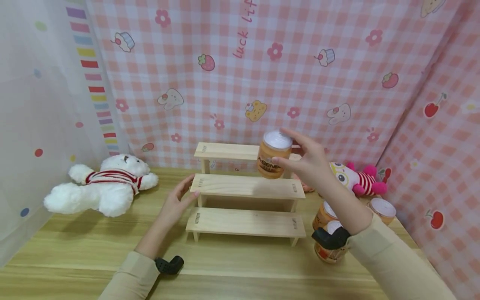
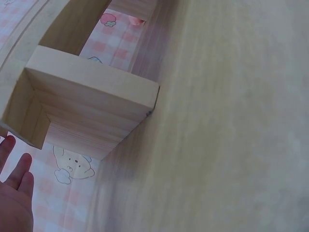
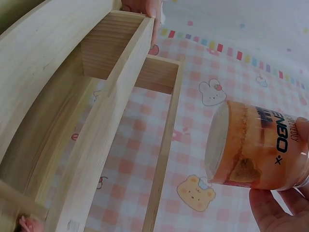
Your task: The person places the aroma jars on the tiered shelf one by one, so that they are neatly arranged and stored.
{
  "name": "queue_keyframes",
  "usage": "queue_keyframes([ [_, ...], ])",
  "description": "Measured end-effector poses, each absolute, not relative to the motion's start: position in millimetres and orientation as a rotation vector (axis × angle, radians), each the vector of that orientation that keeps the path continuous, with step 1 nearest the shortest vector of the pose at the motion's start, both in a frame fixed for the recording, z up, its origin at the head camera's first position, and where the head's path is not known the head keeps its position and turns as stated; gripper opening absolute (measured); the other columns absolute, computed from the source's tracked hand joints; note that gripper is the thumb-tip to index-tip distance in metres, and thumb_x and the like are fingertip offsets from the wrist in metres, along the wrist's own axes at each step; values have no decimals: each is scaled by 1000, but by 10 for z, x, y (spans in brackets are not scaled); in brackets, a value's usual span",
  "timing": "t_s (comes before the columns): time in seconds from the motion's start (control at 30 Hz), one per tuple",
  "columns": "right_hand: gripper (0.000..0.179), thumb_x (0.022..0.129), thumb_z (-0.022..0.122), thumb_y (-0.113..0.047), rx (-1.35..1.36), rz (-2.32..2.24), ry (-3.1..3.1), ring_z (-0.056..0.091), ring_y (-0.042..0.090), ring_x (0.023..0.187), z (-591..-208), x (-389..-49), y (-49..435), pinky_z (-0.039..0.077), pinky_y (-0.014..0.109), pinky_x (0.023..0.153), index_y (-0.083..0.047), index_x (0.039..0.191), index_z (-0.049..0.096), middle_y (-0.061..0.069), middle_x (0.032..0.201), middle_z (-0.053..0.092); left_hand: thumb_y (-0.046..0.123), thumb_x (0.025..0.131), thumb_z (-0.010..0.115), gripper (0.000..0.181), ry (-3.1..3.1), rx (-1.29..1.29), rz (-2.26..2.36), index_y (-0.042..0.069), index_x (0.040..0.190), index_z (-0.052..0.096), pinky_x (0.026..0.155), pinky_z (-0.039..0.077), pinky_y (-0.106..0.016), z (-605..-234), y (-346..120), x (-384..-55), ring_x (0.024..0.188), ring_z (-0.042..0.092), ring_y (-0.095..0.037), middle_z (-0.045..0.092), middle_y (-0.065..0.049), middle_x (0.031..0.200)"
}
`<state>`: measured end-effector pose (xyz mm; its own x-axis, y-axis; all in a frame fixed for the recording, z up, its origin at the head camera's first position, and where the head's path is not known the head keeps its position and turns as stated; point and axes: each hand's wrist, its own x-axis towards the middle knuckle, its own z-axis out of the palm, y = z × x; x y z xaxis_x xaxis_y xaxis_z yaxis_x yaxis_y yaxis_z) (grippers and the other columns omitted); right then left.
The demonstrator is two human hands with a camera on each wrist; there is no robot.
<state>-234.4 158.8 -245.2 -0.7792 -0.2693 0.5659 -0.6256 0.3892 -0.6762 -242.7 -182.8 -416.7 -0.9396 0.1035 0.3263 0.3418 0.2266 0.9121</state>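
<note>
My right hand (image 1: 301, 160) grips an orange jar with a white lid (image 1: 274, 154) and holds it in the air just above the right part of the top step of a three-step wooden stand (image 1: 245, 186). In the right wrist view the jar (image 3: 258, 147) is clear with orange contents, pinched between my fingers (image 3: 277, 210). My left hand (image 1: 176, 204) rests with straight fingers against the left end of the stand's middle step. The left wrist view shows that hand's fingers (image 2: 17, 174) beside the stand's wooden underside (image 2: 91, 104).
Three more orange jars (image 1: 330, 233) stand on the wooden table (image 1: 75, 250) right of the stand, partly behind my right arm. A white plush bear (image 1: 105, 185) lies at the left. A pink striped plush toy (image 1: 356, 177) lies at the back right. Checked pink cloth hangs behind.
</note>
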Motion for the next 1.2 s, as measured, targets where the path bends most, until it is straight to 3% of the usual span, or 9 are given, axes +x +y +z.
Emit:
queue_keyframes([
  [0.2, 68, 80, 80, -13, 777, 1347, -2329, 59, 26, 106, -2396, -2471, 1395, 49, 36, 90, -7, 140, 49, 13, 129, 56, 25, 96, 61, 60, -2288, -431, -1801, 9, 147, 37, 110, 23, -51, -4194, -1833, -2449, 136, 29, -36, 39, -16, 146],
  [0.47, 68, 80, 80, -20, 752, 1369, -2371, 55, 22, 107, -2400, -2633, 1161, 48, 37, 89, -10, 140, 50, 9, 124, 57, 26, 95, 62, 60, -2289, -421, -1789, 9, 147, 38, 110, 24, -49, -4179, -1821, -2434, 135, 31, -34, 42, -16, 144],
  [0.9, 68, 82, 78, -19, 737, 1406, -2371, 54, 23, 107, -2477, -2914, 832, 49, 32, 87, -7, 142, 46, 10, 130, 53, 22, 96, 61, 60, -2282, -437, -1804, 5, 147, 35, 110, 22, -54, -4146, -1810, -2409, 136, 29, -39, 40, -20, 144],
  [1.2, 70, 84, 76, -19, 669, 1451, -2413, 52, 27, 110, -2495, -3021, 684, 49, 35, 88, -7, 144, 43, 12, 135, 49, 26, 95, 61, 60, -2283, -434, -1797, 9, 148, 36, 109, 23, -55, -4183, -1823, -2428, 136, 29, -39, 41, -17, 145],
])
